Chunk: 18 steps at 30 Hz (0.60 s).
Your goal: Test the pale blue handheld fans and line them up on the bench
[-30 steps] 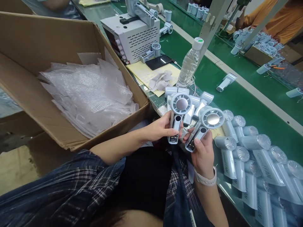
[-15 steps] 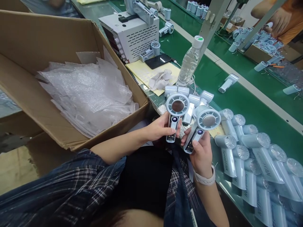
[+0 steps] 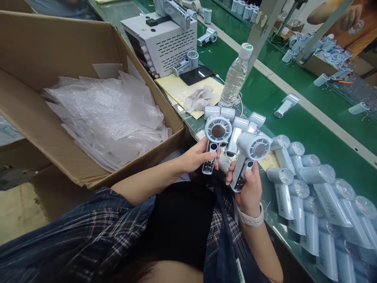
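My left hand (image 3: pixel 203 156) is closed around the handle of a light-blue handheld fan (image 3: pixel 218 130), its thumb lying on the handle front below a round dark display. A second handheld fan (image 3: pixel 253 146) is gripped in my right hand (image 3: pixel 249 184), with the thumb by its display. Both fans stand upright side by side, a small gap between them, with their handle fronts uncovered so the circuit boards show. Behind them several more light-blue fans (image 3: pixel 235 138) lie on the bench, partly hidden by the ones I hold.
A cardboard box (image 3: pixel 138 161) of bubble-wrap bags (image 3: pixel 108 110) stands at left. A white instrument (image 3: pixel 173 43), a phone (image 3: pixel 196 75) and a water bottle (image 3: pixel 235 76) are at the back. Rows of fans (image 3: pixel 321 196) lie at right. Across the green belt (image 3: pixel 318 114) a person's hand (image 3: pixel 350 17) is visible.
Both displays showed "20" and now look dark. The right fan has turned so its head points more to the right. Both hands have shifted slightly left.
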Tool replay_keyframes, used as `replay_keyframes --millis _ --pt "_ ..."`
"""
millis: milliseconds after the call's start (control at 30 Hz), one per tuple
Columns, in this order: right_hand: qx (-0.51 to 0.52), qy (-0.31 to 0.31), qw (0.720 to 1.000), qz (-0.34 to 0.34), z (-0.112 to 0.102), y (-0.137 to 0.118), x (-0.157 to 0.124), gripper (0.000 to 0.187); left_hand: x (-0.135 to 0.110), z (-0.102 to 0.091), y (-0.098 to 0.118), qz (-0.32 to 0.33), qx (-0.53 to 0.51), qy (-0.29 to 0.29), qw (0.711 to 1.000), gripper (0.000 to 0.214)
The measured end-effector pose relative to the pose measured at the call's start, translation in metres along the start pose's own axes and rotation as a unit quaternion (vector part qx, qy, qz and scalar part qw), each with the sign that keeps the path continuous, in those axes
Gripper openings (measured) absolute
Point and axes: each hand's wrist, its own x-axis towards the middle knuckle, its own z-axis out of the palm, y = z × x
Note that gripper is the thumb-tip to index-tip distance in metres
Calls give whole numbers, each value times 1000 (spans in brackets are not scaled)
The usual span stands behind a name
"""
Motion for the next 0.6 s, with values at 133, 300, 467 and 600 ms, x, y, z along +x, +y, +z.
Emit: replay_keyframes --millis 133,300,467,600 --pt "18 6 1000 16 1 -2 3 23 -1 3 5 7 2 -2 1000 50" --pt "37 16 999 28 1 0 2 21 -2 5 5 -2 -9 11 1000 49" --pt "64 15 997 36 -2 1 1 21 -3 6 4 -15 -29 68 997 47" --pt "55 17 998 34 -5 2 1 21 -3 6 3 -9 -16 53 998 49"
